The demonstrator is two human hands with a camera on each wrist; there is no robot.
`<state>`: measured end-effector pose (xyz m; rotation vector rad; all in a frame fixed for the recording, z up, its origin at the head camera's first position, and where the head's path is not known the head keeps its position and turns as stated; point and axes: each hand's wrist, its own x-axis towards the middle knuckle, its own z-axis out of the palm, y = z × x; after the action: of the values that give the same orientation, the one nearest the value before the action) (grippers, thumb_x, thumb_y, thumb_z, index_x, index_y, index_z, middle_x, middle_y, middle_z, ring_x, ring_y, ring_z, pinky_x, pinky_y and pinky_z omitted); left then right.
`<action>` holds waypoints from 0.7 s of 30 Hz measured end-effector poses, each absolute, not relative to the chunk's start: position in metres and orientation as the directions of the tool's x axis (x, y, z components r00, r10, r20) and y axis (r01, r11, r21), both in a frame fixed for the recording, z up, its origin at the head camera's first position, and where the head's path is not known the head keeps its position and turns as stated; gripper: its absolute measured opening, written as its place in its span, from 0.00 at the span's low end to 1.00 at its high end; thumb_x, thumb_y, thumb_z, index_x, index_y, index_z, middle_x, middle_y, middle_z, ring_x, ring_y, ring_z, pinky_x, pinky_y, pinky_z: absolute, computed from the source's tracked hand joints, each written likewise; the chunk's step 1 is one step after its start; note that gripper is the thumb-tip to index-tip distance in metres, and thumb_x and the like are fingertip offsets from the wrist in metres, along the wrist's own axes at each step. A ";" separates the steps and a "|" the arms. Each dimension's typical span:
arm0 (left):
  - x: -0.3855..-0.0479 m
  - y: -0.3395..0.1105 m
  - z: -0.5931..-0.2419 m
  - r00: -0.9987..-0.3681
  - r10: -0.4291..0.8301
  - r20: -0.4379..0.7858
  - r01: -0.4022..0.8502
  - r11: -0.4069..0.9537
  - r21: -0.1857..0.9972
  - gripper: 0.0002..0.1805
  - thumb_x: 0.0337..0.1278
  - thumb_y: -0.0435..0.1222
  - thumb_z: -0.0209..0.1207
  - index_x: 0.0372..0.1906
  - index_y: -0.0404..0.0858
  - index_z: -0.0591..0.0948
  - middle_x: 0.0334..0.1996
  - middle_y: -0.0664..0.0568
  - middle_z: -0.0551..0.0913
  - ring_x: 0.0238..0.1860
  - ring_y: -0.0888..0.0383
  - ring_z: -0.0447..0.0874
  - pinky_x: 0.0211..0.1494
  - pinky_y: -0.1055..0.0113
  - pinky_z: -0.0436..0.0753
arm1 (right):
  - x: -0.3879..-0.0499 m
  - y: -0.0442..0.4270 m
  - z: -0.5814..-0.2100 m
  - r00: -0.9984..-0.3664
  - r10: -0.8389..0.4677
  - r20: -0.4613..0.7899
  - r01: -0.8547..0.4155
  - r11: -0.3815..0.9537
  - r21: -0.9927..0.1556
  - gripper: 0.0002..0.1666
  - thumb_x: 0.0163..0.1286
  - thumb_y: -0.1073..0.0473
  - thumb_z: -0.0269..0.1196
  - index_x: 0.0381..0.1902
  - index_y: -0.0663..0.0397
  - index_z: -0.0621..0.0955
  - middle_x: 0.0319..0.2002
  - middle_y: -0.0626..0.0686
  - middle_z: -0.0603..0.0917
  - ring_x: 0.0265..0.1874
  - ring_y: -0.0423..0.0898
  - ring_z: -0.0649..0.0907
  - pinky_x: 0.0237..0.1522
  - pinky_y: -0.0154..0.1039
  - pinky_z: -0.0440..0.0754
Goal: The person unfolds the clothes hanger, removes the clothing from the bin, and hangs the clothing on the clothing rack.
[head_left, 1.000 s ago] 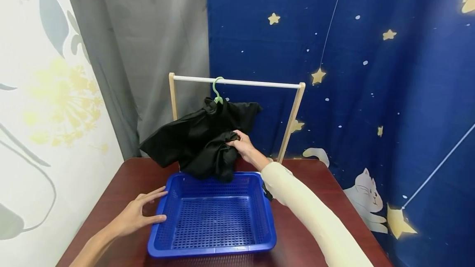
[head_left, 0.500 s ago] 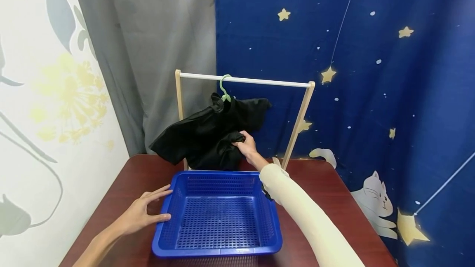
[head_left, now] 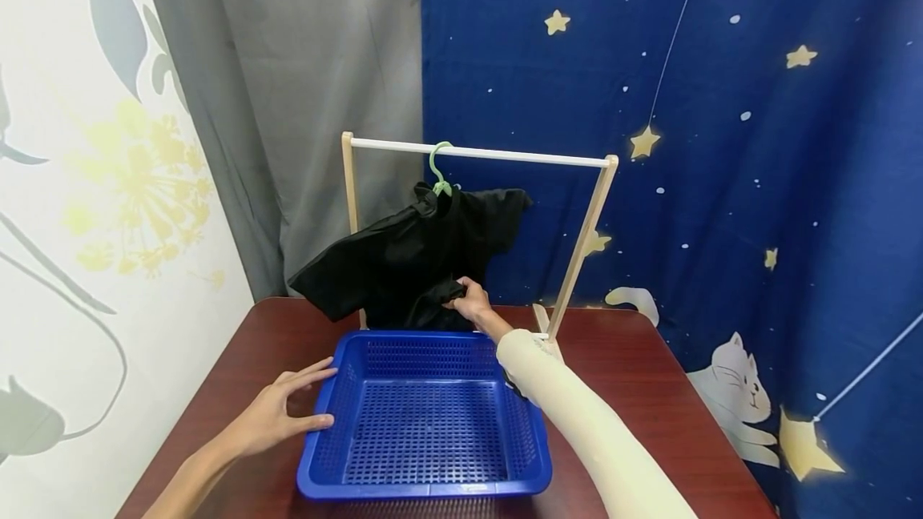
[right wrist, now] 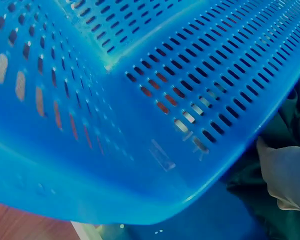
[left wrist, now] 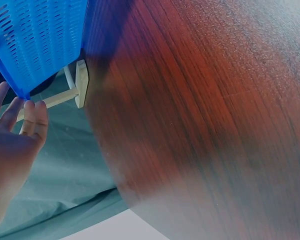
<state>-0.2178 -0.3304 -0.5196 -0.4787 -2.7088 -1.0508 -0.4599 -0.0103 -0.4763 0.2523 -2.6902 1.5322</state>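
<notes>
A black shirt (head_left: 404,255) hangs on a light green hanger (head_left: 439,170), its left side spread out and its lower part bunched. My right hand (head_left: 472,301) pinches the bunched lower cloth just behind the blue plastic basket (head_left: 425,491). In the right wrist view the same hand (right wrist: 287,172) shows at the right edge beside dark cloth, its fingertips partly hidden. My left hand (head_left: 263,421), fingers and thumb spread, rests at the basket's left rim. The left wrist view has this hand (left wrist: 17,140) with its fingertips at the rim.
A small rack with a white bar (head_left: 519,156) and wooden posts (head_left: 586,239) stands behind the basket on the red-brown table (head_left: 620,375). A grey curtain (head_left: 324,46) and a blue star-patterned curtain (head_left: 707,207) hang behind. The patterned white wall (head_left: 151,279) is at left.
My right hand has moved down with the cloth it pinches. The shirt's lower edge, earlier over the basket's back rim, is now behind it. The left hand stays at the rim; the view shifted slightly.
</notes>
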 end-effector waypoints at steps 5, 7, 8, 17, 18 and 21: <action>-0.218 -0.329 -0.518 -0.924 0.233 0.302 0.376 0.693 0.616 0.39 0.56 0.51 0.75 0.72 0.46 0.77 0.75 0.48 0.71 0.56 0.61 0.72 0.53 0.48 0.79 | -0.457 -0.003 -0.478 -0.987 -0.156 0.041 -0.117 0.516 -0.848 0.25 0.49 0.66 0.83 0.44 0.56 0.84 0.50 0.58 0.86 0.54 0.54 0.79 0.54 0.45 0.81; -0.218 -0.328 -0.517 -0.925 0.233 0.302 0.376 0.689 0.620 0.39 0.56 0.50 0.75 0.72 0.46 0.77 0.75 0.48 0.70 0.56 0.57 0.73 0.52 0.49 0.79 | -0.455 0.000 -0.477 -0.984 -0.178 0.014 -0.106 0.521 -0.847 0.27 0.48 0.66 0.83 0.46 0.56 0.84 0.48 0.57 0.87 0.53 0.52 0.80 0.53 0.44 0.82; -0.218 -0.328 -0.517 -0.925 0.232 0.301 0.374 0.689 0.621 0.39 0.56 0.50 0.75 0.72 0.46 0.77 0.76 0.48 0.70 0.56 0.54 0.74 0.52 0.50 0.79 | -0.455 0.002 -0.476 -0.982 -0.190 0.009 -0.110 0.526 -0.843 0.28 0.47 0.66 0.83 0.47 0.57 0.84 0.46 0.56 0.87 0.52 0.52 0.81 0.56 0.43 0.81; -0.218 -0.327 -0.516 -0.931 0.230 0.283 0.361 0.696 0.621 0.40 0.56 0.52 0.75 0.72 0.46 0.77 0.75 0.48 0.71 0.56 0.50 0.74 0.52 0.52 0.81 | -0.447 0.022 -0.465 -0.952 -0.299 -0.064 -0.109 0.529 -0.842 0.37 0.52 0.63 0.81 0.60 0.55 0.81 0.54 0.58 0.86 0.56 0.52 0.83 0.61 0.44 0.78; -0.218 -0.328 -0.516 -0.931 0.230 0.284 0.361 0.695 0.622 0.40 0.56 0.51 0.75 0.72 0.45 0.77 0.75 0.47 0.71 0.56 0.51 0.74 0.51 0.53 0.81 | -0.446 0.024 -0.464 -0.949 -0.308 -0.070 -0.108 0.526 -0.844 0.38 0.52 0.63 0.81 0.62 0.54 0.81 0.56 0.59 0.86 0.58 0.53 0.82 0.62 0.44 0.77; -0.217 -0.328 -0.516 -0.929 0.232 0.290 0.367 0.693 0.620 0.39 0.55 0.51 0.75 0.72 0.45 0.77 0.75 0.46 0.71 0.56 0.51 0.74 0.50 0.55 0.83 | -0.445 0.028 -0.461 -0.940 -0.335 -0.061 -0.133 0.526 -0.840 0.40 0.53 0.62 0.80 0.65 0.54 0.79 0.60 0.61 0.84 0.61 0.54 0.81 0.63 0.45 0.76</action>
<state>-0.2169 -0.3285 -0.5157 -0.4847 -2.7133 -1.0553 -0.4447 0.0284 -0.4605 0.4557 -2.9282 1.5801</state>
